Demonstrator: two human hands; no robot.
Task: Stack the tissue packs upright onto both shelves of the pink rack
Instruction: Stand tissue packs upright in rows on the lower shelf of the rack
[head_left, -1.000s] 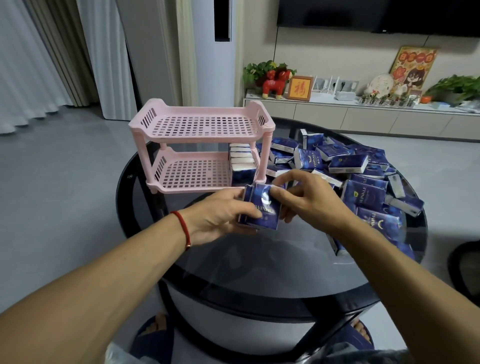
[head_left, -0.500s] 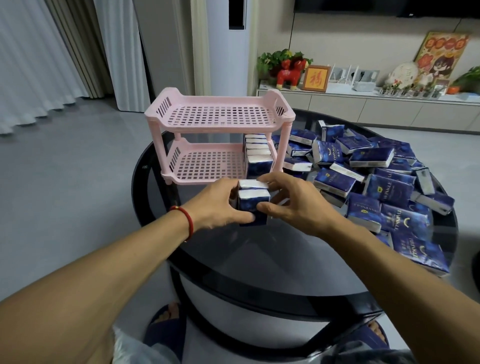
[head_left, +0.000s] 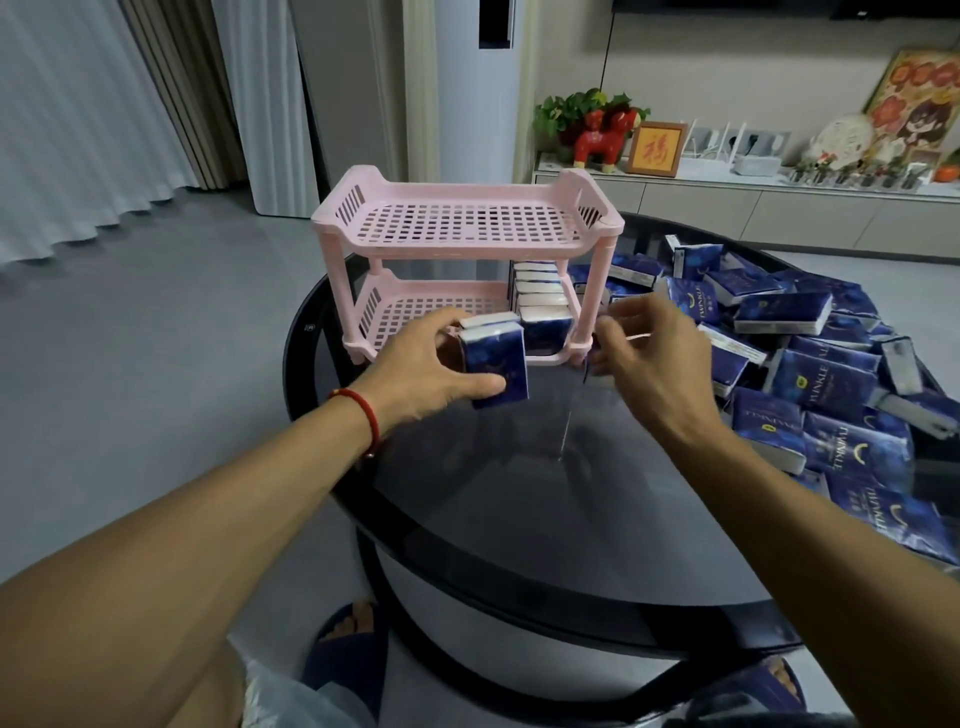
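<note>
Left hand (head_left: 431, 374): fingers and thumb curled round a small bunch of upright tissue packs (head_left: 493, 364), two as far as can be told, white top edges up, held just in front of the lower shelf (head_left: 415, 306) of the pink rack (head_left: 467, 228). Right hand (head_left: 644, 353): fingers loosely curled, holding nothing visible, hovering just right of the rack's front post, between rack and loose pile (head_left: 810, 374).

Lower shelf: one row of packs (head_left: 540, 296) standing upright at the right end, running front to back; about five white tops show. Rest of that shelf is bare grid. Top shelf (head_left: 467, 223): nothing on it.

Worktop (head_left: 519, 493), round dark glass: large heap of blue packs on the right side, lying flat and jumbled, some overlapping.

Judgement: early stage. One row done; held bunch likely goes beside it as the start of a second row. Most of the lower shelf and all of the top shelf remain, and the bulk of the pile is unsorted.
</note>
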